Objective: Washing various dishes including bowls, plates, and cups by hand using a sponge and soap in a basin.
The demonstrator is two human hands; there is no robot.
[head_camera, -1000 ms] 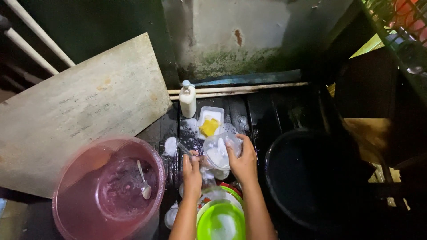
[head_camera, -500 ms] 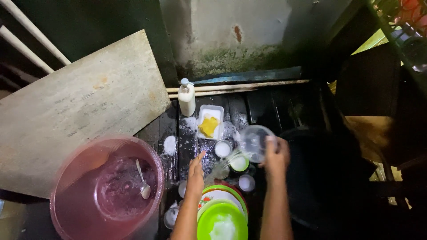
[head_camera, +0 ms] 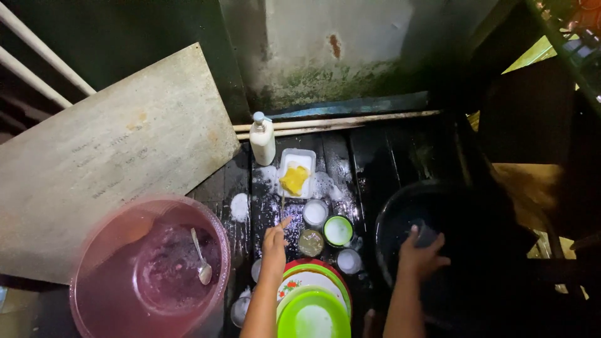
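My right hand [head_camera: 419, 253] is inside a large black basin [head_camera: 385, 231] at the right, closed around a clear glass [head_camera: 426, 235]. My left hand [head_camera: 274, 241] hovers over the wet dark boards with its fingers apart, holding nothing, beside several soapy cups [head_camera: 315, 213]. A green-rimmed cup [head_camera: 339, 230] stands just right of them. Below my left hand lies a stack of green and flowered plates [head_camera: 313, 307].
A pink tub [head_camera: 94, 294] with a bowl and a spoon [head_camera: 201, 260] in water sits at the left. A white soap bottle [head_camera: 262, 139] and a white tray with a yellow sponge [head_camera: 294, 179] stand at the back. A grey board [head_camera: 113, 150] leans at the left.
My right hand carried the glass from the middle of the boards rightward into the black basin. My left hand let go of it and stayed by the cups.
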